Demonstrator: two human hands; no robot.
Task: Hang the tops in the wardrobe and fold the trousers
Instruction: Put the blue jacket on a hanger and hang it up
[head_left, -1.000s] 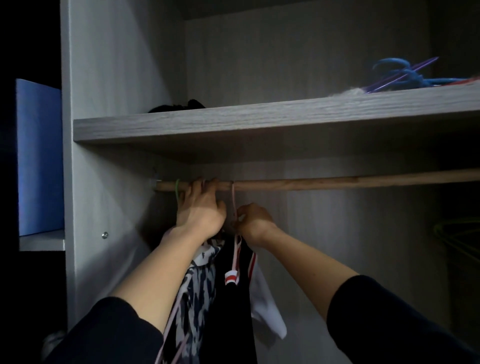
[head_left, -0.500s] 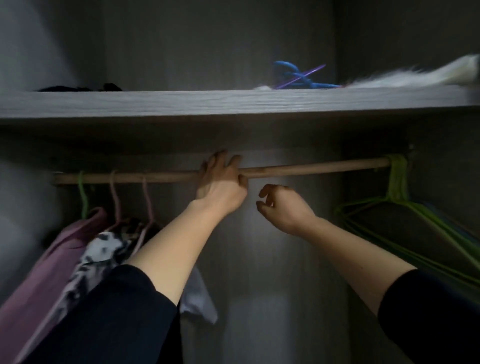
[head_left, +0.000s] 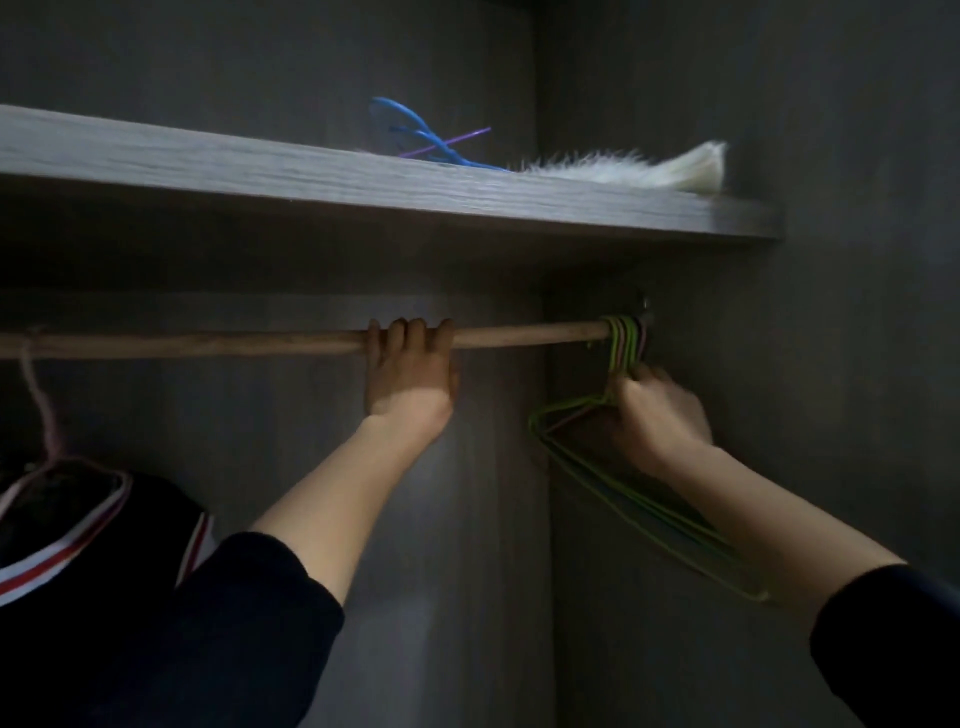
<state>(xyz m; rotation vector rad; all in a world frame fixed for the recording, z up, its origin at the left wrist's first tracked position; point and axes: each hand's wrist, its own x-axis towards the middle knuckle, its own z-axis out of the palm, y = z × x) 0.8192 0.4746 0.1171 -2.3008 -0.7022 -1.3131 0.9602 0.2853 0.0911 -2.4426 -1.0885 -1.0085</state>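
Note:
A wooden rail (head_left: 218, 344) runs across the dark wardrobe. My left hand (head_left: 410, 374) grips the rail near its middle, fingers curled over the top. At the rail's right end hangs a bunch of empty green wire hangers (head_left: 618, 488). My right hand (head_left: 657, 410) grips the necks of these hangers just under their hooks. At the lower left, a black top with red and white trim (head_left: 78, 525) hangs on a pink hanger (head_left: 39, 400).
A grey wooden shelf (head_left: 363, 176) sits above the rail, with blue and purple hangers (head_left: 421, 137) and a white furry item (head_left: 644, 169) on it. The wardrobe's right wall (head_left: 831, 364) stands close behind the green hangers.
My view has swung right. My left hand has stayed on the rail. My right hand has moved right from free air and taken hold of the green hangers.

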